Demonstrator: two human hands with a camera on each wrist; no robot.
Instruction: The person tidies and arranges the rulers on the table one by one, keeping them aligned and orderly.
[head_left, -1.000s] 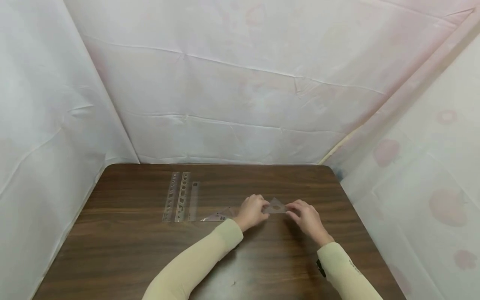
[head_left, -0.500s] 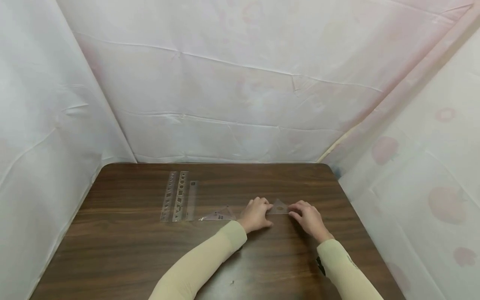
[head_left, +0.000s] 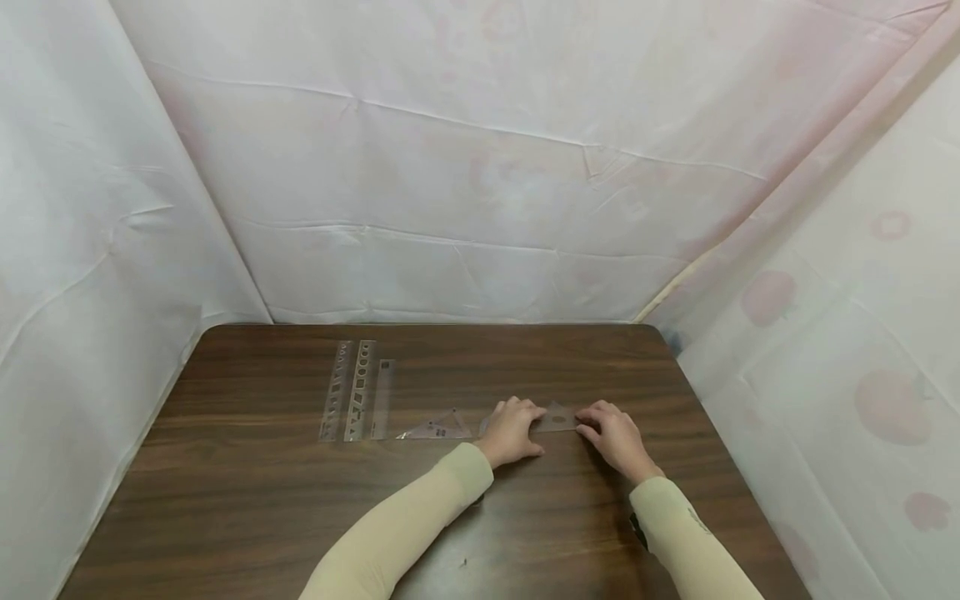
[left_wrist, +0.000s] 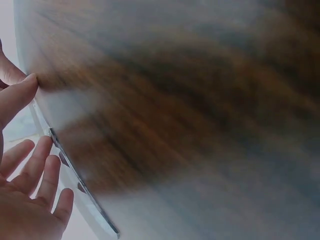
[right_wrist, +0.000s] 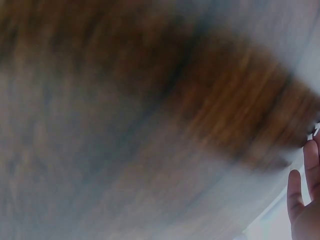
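Pressing down now: both hands have the small clear triangle (head_left: 558, 417) flat on the desk (head_left: 247, 492), where a second ago its edge was tipped up off the wood between the fingers. It has also slid a bit toward the person and now sits roughly level with the second clear triangle (head_left: 438, 428) to its left. My read: the piece is set down and being squared up, not carried.

Left hand (head_left: 513, 430): fingers curled loosely down over the triangle's left corner, tips on the plastic or right at its edge; head view too small to say if it pinches or only presses. Left wrist view is heavily blurred, shows fingers (left_wrist: 35, 172) fairly straight and spread beside a thin clear edge, so I call it a light touch, not a grasp.

Right hand (head_left: 613, 432): fingertips at the triangle's right corner, hand arched, fingers bent only slightly. Right wrist view is blur plus straight fingertips (right_wrist: 302, 200) at the frame edge, nothing held in sight.

Triangle sits mid-desk, slightly right of centre, between the two hands, close to the second triangle but with the left hand between them. Further left, three clear strip rulers (head_left: 358, 390) lie side by side, parallel, running away from the person, apart from the triangles. Cream sleeves (head_left: 420, 525) cover both forearms. White sheeting (head_left: 480, 208) hangs around the desk on all sides.
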